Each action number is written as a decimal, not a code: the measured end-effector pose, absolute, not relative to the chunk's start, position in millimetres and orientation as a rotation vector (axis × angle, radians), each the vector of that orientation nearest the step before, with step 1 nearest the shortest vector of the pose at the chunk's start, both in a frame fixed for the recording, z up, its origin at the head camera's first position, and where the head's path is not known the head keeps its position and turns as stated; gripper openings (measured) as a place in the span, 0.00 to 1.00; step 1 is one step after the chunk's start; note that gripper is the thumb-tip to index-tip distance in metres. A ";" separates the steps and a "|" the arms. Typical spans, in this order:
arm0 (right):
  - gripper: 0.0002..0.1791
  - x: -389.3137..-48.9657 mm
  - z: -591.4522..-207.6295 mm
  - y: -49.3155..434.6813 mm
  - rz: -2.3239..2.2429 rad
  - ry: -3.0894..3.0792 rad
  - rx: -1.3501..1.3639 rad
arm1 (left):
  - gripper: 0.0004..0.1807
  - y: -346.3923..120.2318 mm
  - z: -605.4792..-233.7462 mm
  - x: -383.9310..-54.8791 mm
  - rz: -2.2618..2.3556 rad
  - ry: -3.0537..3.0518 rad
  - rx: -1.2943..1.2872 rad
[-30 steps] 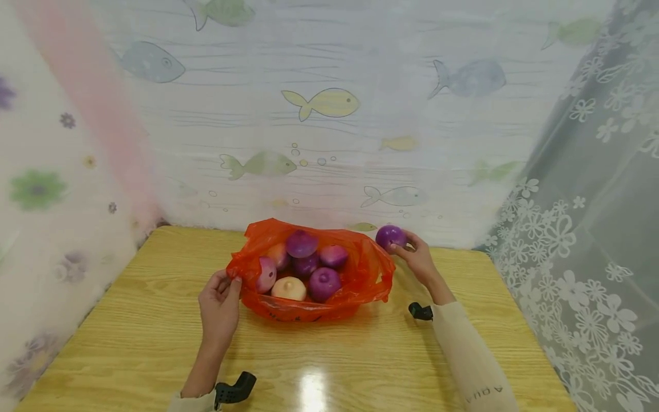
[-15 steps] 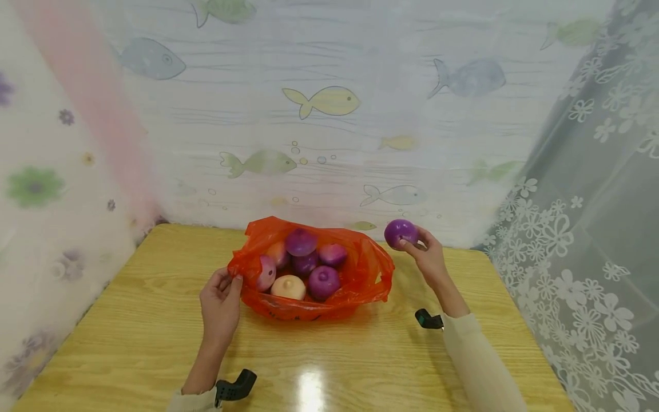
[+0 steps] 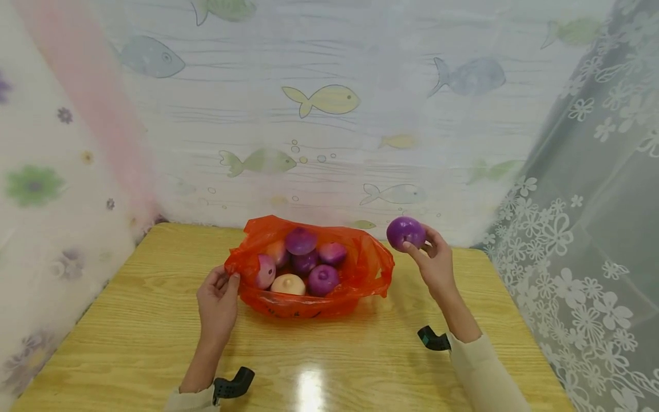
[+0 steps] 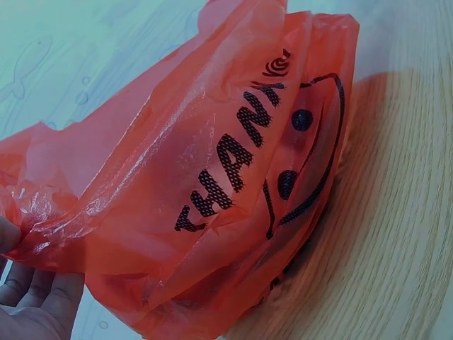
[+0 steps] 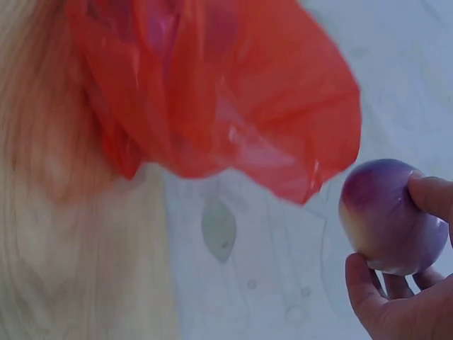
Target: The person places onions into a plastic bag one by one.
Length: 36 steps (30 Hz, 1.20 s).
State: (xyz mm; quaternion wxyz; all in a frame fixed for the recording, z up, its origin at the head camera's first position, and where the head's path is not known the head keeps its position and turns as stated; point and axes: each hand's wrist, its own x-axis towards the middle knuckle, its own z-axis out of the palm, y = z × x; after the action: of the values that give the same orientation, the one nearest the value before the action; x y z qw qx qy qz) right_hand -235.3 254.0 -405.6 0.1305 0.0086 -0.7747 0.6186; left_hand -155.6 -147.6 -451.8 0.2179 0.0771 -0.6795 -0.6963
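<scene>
A red plastic bag [image 3: 314,308] with black print stands wide at the mouth on the wooden table. Inside it lie several purple and pinkish onions [image 3: 323,280] and one pale yellow onion [image 3: 288,284]. My left hand [image 3: 218,303] pinches the bag's left rim between thumb and fingers. In the left wrist view, the bag's printed side [image 4: 163,248] spreads out from that grip. To the right of the bag, my right hand [image 3: 437,264] holds a shiny purple onion [image 3: 405,232] above the table. The right wrist view shows this onion [image 5: 389,212] with a paler yellowish side, thumb and fingers around it.
The wooden table [image 3: 128,320] reaches back to a white curtain [image 3: 329,154] printed with fish. Flowered sheets hang at the left and a lace curtain [image 3: 582,286] at the right. Each wrist wears a small black camera.
My right hand has moved right and a little up, carrying the purple onion away from the bag's right rim. My left hand keeps its grip on the bag and has barely moved.
</scene>
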 end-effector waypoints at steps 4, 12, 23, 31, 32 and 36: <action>0.33 -220.3 -400.3 244.9 1.831 -2.208 0.103 | 0.13 -148.2 -451.9 -155.3 -1.934 -1.881 0.208; 0.32 -194.8 -396.9 226.4 1.942 -2.122 0.204 | 0.13 -147.6 -452.4 -153.9 -1.933 -1.881 0.196; 0.31 -170.2 -408.8 178.5 2.072 -2.070 0.466 | 0.14 -146.6 -450.1 -155.0 -1.924 -1.874 0.180; 0.32 -164.2 -431.7 142.9 2.106 -2.116 0.542 | 0.13 -141.8 -446.9 -156.6 -1.920 -1.887 0.176; 0.32 -163.7 -433.5 138.6 2.116 -2.125 0.543 | 0.12 -141.3 -446.4 -156.7 -1.919 -1.885 0.177; 0.31 -164.1 -437.4 124.0 2.135 -2.171 0.528 | 0.12 -140.4 -446.1 -156.5 -1.903 -1.888 0.176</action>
State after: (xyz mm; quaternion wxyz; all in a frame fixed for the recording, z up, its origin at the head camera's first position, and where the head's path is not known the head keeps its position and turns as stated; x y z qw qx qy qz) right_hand -164.1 124.0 -437.4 0.0259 0.1708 -0.7023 0.6906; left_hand -156.5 -140.4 -446.1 0.2254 0.0640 -0.6847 -0.6901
